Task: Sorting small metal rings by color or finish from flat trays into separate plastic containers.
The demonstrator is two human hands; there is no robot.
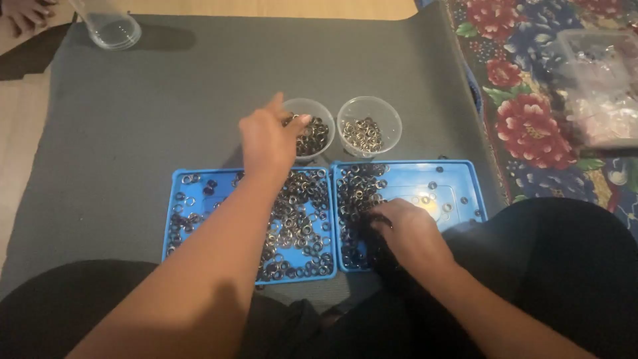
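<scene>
The left hand (pixel 268 141) reaches over the left clear plastic cup of small metal rings (pixel 311 131), fingertips pinched together. The right hand (pixel 411 229) rests, fingers loosely curled, on rings in the right blue plastic tray (pixel 458 174).

Two bright blue trays (pixel 458 174) lie side by side on a dull grey mat (pixel 153 100). The small rings (pixel 299 219) heaped in them are dark and silvery. Two clear plastic cups (pixel 369 125) show the same metallic glint inside. To the right, a cloth (pixel 531 119) carries big red flowers with green leaves on dark blue. The floor (pixel 20 159) is pale tan.
</scene>
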